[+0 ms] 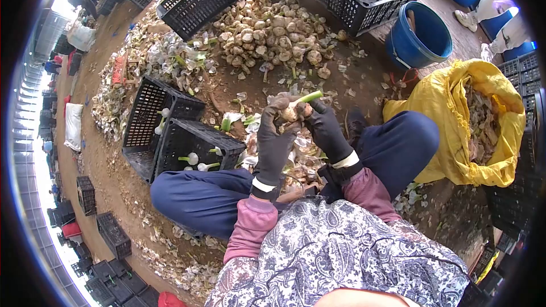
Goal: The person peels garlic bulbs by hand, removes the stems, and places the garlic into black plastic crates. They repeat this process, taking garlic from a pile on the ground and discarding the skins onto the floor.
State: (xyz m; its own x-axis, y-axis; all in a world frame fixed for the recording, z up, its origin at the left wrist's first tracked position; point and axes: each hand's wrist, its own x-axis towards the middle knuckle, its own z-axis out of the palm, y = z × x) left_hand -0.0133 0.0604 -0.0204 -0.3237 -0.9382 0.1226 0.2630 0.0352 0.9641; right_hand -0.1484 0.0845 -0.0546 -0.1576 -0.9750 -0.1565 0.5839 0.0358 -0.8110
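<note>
My left hand (277,131), in a dark glove, is closed on a garlic bulb (290,114) with a short green stem (309,98). From the other side my right hand (323,129), also gloved, pinches the same bulb near its stem. Both hands are above a scatter of pale garlic skins (296,162) between my knees. Beyond them lies a large heap of garlic bulbs (273,31). To the left, a black crate (196,136) holds several peeled white bulbs with stems.
An open yellow sack (426,108) with husks stands at the right, near a blue bucket (418,37). Black crates (199,0) are at the back and along the left. Another person's legs (495,8) show at the upper right.
</note>
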